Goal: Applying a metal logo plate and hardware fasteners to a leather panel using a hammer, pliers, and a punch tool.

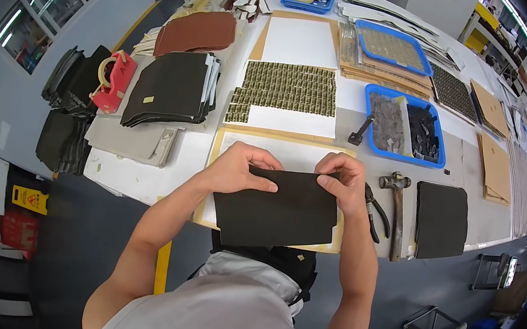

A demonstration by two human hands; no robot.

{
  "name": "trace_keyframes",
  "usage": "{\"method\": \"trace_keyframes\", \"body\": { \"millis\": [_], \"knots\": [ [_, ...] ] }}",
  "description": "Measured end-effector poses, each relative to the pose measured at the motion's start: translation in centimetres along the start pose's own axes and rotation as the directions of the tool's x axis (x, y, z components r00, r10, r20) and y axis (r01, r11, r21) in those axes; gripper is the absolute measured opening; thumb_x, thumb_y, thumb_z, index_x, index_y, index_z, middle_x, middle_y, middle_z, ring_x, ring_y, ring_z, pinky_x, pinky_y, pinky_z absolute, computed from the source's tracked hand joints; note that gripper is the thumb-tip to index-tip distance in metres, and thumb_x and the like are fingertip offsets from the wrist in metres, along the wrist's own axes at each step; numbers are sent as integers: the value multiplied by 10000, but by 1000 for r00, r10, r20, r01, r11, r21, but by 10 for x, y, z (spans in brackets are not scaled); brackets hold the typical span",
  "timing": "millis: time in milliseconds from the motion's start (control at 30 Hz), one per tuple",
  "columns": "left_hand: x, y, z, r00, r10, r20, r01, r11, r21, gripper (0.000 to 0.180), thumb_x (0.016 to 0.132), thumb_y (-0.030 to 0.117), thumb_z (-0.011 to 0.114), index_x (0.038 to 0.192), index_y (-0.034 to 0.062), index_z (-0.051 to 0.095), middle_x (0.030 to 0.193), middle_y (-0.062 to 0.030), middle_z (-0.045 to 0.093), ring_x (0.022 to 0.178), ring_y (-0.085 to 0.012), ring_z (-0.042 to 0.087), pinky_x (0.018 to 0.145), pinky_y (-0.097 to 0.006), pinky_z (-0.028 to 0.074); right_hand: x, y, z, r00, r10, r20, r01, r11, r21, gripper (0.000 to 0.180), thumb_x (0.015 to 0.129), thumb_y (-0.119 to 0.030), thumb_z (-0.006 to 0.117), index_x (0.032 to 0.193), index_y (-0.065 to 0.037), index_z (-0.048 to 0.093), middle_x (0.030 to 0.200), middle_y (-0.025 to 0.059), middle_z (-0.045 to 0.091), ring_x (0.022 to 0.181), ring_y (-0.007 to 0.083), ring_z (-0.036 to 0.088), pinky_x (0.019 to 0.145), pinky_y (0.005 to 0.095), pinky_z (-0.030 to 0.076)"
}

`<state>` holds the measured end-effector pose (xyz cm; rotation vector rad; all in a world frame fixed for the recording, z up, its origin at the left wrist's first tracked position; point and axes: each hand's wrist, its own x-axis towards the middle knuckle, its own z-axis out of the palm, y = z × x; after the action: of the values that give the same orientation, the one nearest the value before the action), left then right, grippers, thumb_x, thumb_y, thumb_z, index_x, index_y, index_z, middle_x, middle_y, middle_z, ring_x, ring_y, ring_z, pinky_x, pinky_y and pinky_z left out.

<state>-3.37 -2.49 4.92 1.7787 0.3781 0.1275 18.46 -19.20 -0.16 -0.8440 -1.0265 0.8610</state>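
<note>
A flat black panel [277,215], with notched lower corners, is held along its far edge by both hands above the near edge of the table. My left hand [243,170] pinches that edge left of its middle, thumb on top. At the right corner, my right hand [344,180] grips it between thumb and bent fingers. Under the panel lies a pale board with a yellowish border [218,153]. Beyond it, rows of small dark patterned pieces [285,89] rest on a white sheet. Pliers [376,216] and a hammer [396,212] lie right of my right hand.
A stack of black panels [441,220] lies right of the hammer. A blue tray [439,164] holds grey and black pieces; a small black tool [361,130] leans beside it. Black sheets [172,86], brown sheets [197,32] and a red tape dispenser [115,86] stand at left.
</note>
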Motion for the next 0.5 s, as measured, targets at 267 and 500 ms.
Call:
{"method": "trace_keyframes", "body": {
  "millis": [267, 500],
  "knots": [
    [-9, 7, 5, 998, 38, -57, -37, 999, 5, 289, 770, 87, 871, 1032, 21, 767, 964, -56, 765, 899, -140, 694, 867, -301, 541, 1, -9, 1, 999, -24, 40, 25, 1000, -13, 146, 827, 2, 766, 934, 22, 669, 895, 104, 686, 829, 182, 655, 746, 301, 517],
    [-39, 74, 33, 779, 534, 330, -626, 693, 357, 88, 834, 196, 816, 912, 160, 796, 870, 49, 760, 830, -146, 679, 837, -304, 460, 2, -12, -25, 943, 185, 277, -261, 926, 271, 599, 854, -386, 710, 1240, 63, 614, 1016, 219, 716, 891, 283, 721, 740, 367, 568]
  ]
}}
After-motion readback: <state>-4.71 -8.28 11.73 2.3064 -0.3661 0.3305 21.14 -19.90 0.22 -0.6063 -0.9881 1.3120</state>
